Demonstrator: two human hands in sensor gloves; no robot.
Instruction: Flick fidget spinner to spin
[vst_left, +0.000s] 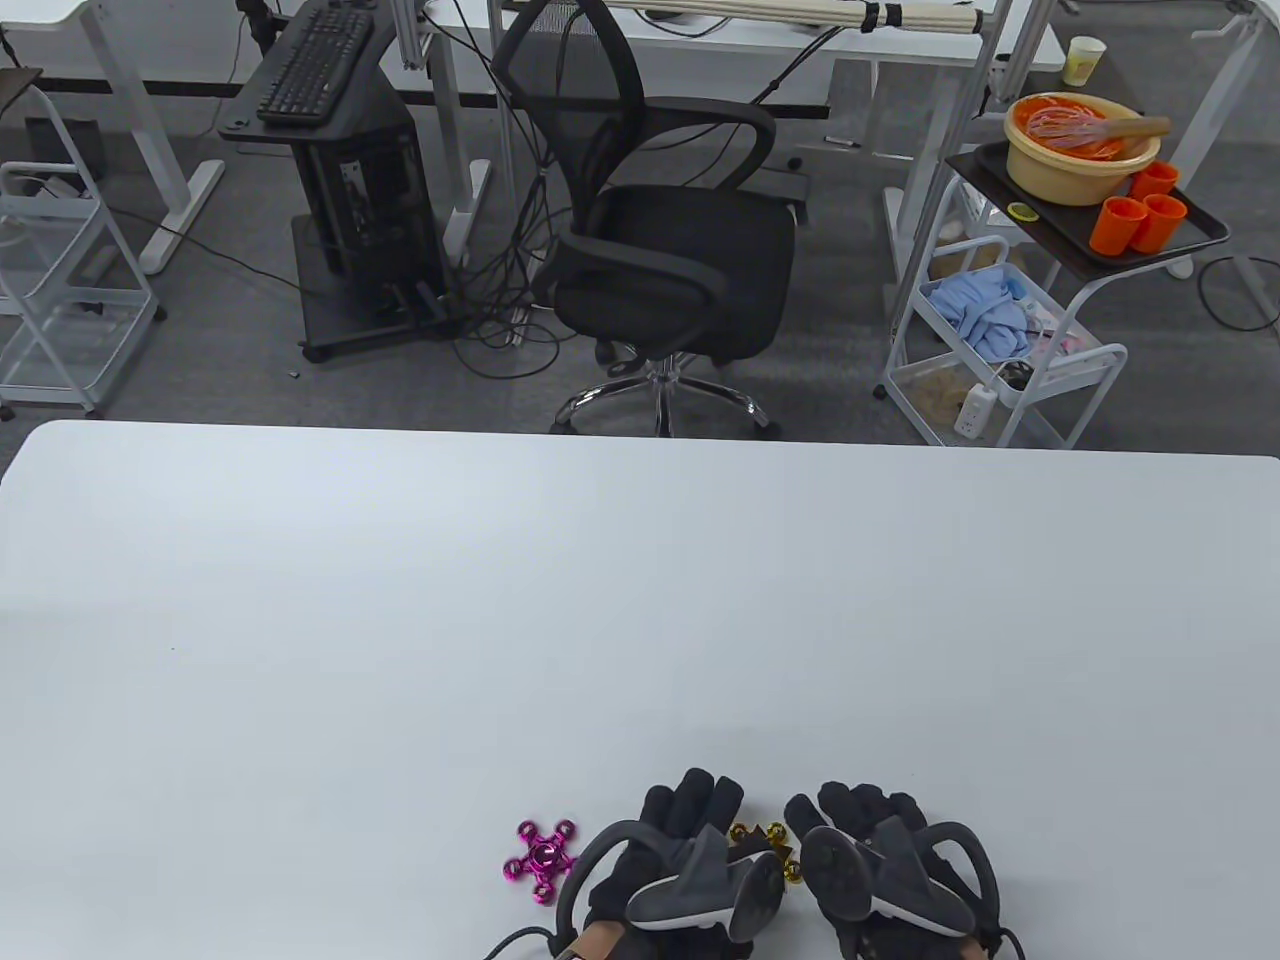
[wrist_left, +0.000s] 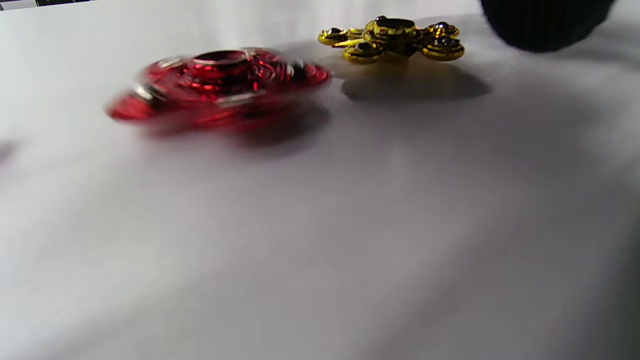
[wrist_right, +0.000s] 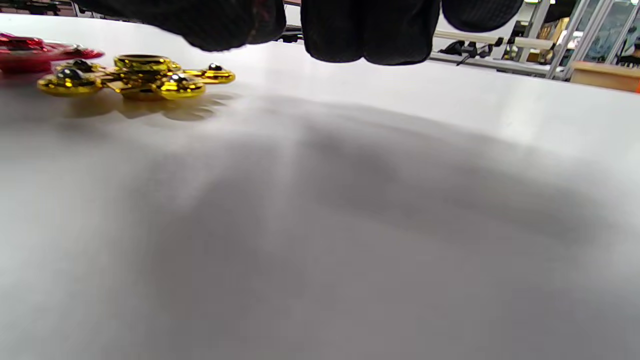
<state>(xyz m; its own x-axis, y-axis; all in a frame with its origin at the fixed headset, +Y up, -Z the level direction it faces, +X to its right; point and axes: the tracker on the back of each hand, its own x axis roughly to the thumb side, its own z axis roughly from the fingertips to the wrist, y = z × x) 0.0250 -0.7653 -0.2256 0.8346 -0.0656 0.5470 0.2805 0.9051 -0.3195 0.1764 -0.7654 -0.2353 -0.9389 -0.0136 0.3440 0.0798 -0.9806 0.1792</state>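
Both hands sit side by side at the near edge of the white table (vst_left: 640, 600), palms down, trackers on their backs. Left hand (vst_left: 668, 860) has its fingers stretched forward and holds nothing. Right hand (vst_left: 880, 860) likewise, fingers forward and loosely together, gripping nothing; right wrist view shows its fingertips (wrist_right: 370, 35) hanging above the table surface, not touching a spinner.

Gold fidget spinner (vst_left: 770, 845) lies flat in the gap between the two hands, partly hidden in table view. Sharp in both wrist views, lobes distinct (wrist_left: 392, 37) (wrist_right: 140, 75).

Red fidget spinner (wrist_left: 220, 85) is just beside the gold one on its left, flat on the table, lobes smeared into a blurred disc. Not visible in table view, covered by the left hand. Only its edge shows at the far left of right wrist view (wrist_right: 45, 50).

Magenta fidget spinner (vst_left: 541, 859) lies flat just left of the left hand, near the near edge, untouched, lobes sharp.
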